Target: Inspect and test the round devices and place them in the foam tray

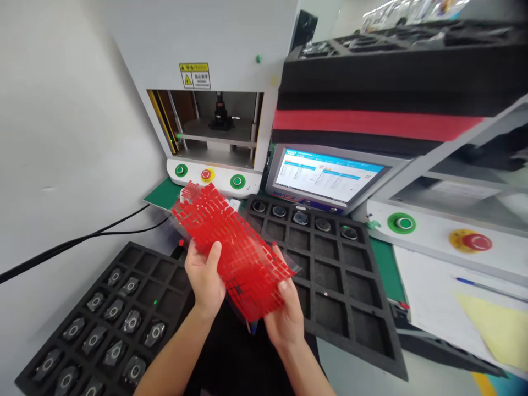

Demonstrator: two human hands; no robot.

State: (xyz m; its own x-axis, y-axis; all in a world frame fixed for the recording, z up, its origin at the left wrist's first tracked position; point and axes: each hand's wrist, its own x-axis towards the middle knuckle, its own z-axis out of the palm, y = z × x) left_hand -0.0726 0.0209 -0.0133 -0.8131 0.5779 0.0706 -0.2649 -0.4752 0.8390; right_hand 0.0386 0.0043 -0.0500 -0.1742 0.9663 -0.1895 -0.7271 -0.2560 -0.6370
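Between my two hands is a clear sheet covered in small red adhesive pieces [243, 258], tilted and raised in front of me. My left hand [206, 278] grips its left edge, thumb on top. At the lower right, my right hand [289, 308] pinches the sheet's corner, with the fingers partly hidden beneath it. Below and to the left lies a black foam tray [154, 294] with several round watch-like parts [113, 311] in its pockets. Behind my right hand, another black foam tray [330, 280] carries several round dark parts [300, 218] along its far row.
A white press machine [206, 126] with green and red buttons stands ahead. Right of it are a monitor [328, 173] and stacked black and red foam trays [371, 121]. A second button panel [445, 231], papers and a pen [490, 289] lie at right. Black cables [91, 235] run in from the left.
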